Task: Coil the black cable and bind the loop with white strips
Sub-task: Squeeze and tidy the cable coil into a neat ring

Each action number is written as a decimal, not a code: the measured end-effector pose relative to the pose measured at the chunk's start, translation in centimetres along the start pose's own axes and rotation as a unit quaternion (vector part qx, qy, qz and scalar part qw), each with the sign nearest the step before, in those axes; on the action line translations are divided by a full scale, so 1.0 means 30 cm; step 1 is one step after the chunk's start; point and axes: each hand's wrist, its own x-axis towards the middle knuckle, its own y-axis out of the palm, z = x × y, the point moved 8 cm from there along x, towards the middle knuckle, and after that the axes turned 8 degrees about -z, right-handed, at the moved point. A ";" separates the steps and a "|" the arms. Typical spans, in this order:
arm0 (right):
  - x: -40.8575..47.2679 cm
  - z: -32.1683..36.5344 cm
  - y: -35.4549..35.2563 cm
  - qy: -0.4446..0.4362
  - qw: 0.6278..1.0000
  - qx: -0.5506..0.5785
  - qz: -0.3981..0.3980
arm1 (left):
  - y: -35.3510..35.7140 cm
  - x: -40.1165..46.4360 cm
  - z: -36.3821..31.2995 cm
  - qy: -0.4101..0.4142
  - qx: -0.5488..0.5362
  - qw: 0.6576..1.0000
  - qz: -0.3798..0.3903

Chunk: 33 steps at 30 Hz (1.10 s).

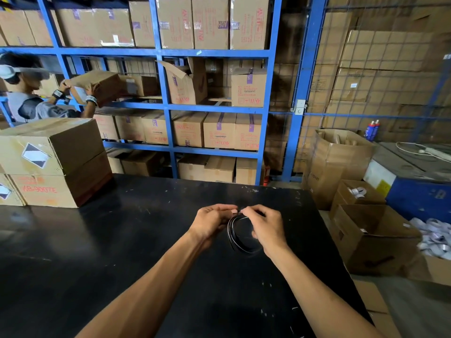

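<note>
A black cable (234,237), wound into a small round coil, hangs upright between my two hands above the black table (136,240). My left hand (211,222) pinches the top of the coil from the left. My right hand (264,228) grips the top right of the coil. Between the fingertips of both hands, at the top of the loop, a small white strip (236,211) shows. Part of the coil is hidden behind my right palm.
Stacked cardboard boxes (53,162) stand on the table's far left. Open boxes (371,237) with white strips sit on the floor to the right. Blue shelving (168,106) full of cartons runs behind. Another person (31,98) handles a box at the far left.
</note>
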 end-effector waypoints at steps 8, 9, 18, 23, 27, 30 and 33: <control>-0.004 0.013 0.031 -0.053 0.998 -0.046 0.006 | -0.050 -0.014 -0.018 -0.001 0.109 0.993 0.045; 0.000 0.017 0.028 -0.058 0.997 -0.048 0.004 | -0.044 -0.013 -0.019 0.005 0.114 0.992 0.046; 0.003 0.007 0.000 -0.062 0.994 -0.073 -0.047 | -0.030 -0.062 0.090 -0.130 0.112 0.984 0.054; 0.000 0.003 -0.016 -0.046 0.992 -0.078 -0.090 | 0.027 -0.119 0.139 -0.180 0.093 0.970 0.135; 0.007 0.011 -0.016 -0.051 0.989 -0.092 -0.103 | 0.017 -0.102 0.126 -0.151 0.125 0.977 0.083; 0.009 0.019 -0.011 -0.059 0.988 -0.107 -0.096 | -0.008 -0.065 0.067 -0.075 0.104 0.991 0.045; 0.012 0.026 -0.001 -0.067 0.988 -0.119 -0.076 | 0.003 -0.065 0.040 -0.033 0.087 0.992 0.089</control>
